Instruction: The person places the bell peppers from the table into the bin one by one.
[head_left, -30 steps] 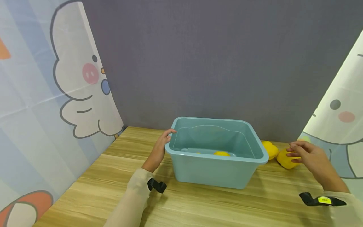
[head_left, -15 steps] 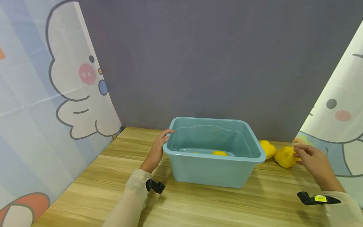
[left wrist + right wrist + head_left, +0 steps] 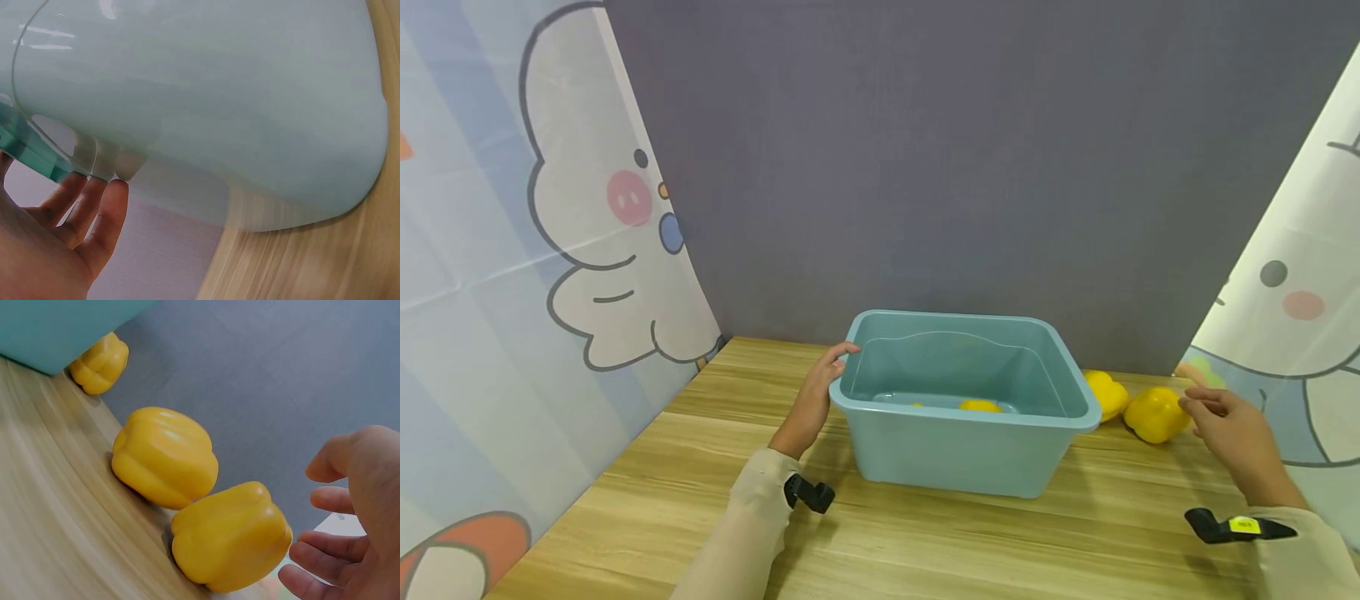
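My left hand (image 3: pixel 811 400) grips the left rim of a blue-green plastic bin (image 3: pixel 955 450), one finger hooked over the edge. Fingertips (image 3: pixel 112 206) lie against the bin's side wall in the left wrist view. Right of the bin, a yellow bell pepper (image 3: pixel 1155 415) stands on the table, with my right hand (image 3: pixel 1240 433) just to its right. That hand's fingers are loosely bent and hold nothing; in the right wrist view they are beside the nearest bell pepper (image 3: pixel 231 537). Close by is another yellow bell pepper (image 3: pixel 165 456).
A third bell pepper (image 3: pixel 100 365) sits by the bin's corner in the right wrist view. Yellow pieces (image 3: pixel 981 406) show inside the bin, mostly hidden by its front wall. A grey panel (image 3: pixel 925 167) rises behind the wooden table (image 3: pixel 925 542), with printed cloth (image 3: pixel 475 250) at the sides.
My right hand has drawn back to the right, off the bell pepper it overlapped, which stays on the table. The left hand keeps its place on the bin; the view has turned slightly right.
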A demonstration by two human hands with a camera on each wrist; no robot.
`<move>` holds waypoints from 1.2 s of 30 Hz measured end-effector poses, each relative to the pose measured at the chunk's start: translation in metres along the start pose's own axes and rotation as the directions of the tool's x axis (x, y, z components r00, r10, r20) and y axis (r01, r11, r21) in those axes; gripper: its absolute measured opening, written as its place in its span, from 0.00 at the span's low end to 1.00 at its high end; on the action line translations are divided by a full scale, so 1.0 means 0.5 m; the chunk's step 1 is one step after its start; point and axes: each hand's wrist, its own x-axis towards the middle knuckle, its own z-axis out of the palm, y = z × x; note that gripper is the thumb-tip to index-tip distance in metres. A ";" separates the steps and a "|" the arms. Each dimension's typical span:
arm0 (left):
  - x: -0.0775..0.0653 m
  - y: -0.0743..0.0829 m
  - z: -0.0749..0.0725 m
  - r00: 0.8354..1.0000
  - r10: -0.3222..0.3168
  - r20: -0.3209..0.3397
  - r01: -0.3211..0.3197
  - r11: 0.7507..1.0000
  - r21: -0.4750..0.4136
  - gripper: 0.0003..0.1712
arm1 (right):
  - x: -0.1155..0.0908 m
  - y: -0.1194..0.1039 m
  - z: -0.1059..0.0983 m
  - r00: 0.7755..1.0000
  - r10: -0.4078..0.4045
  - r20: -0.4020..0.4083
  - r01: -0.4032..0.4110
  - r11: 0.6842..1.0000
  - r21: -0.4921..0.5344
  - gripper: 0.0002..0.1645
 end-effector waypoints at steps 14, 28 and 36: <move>-0.002 0.007 -0.002 1.000 -0.022 -0.018 0.023 0.999 0.047 0.30 | 0.006 0.017 0.020 0.996 -0.070 0.061 0.071 0.997 -0.030 0.40; 0.000 0.005 -0.002 1.000 -0.018 -0.021 0.019 0.998 0.053 0.32 | 0.003 0.033 0.032 0.988 -0.079 0.132 0.078 0.997 0.018 0.43; -0.002 0.007 -0.001 1.000 -0.020 -0.021 0.021 0.999 0.050 0.30 | 0.004 0.049 0.038 0.987 -0.095 0.126 0.098 0.995 -0.012 0.43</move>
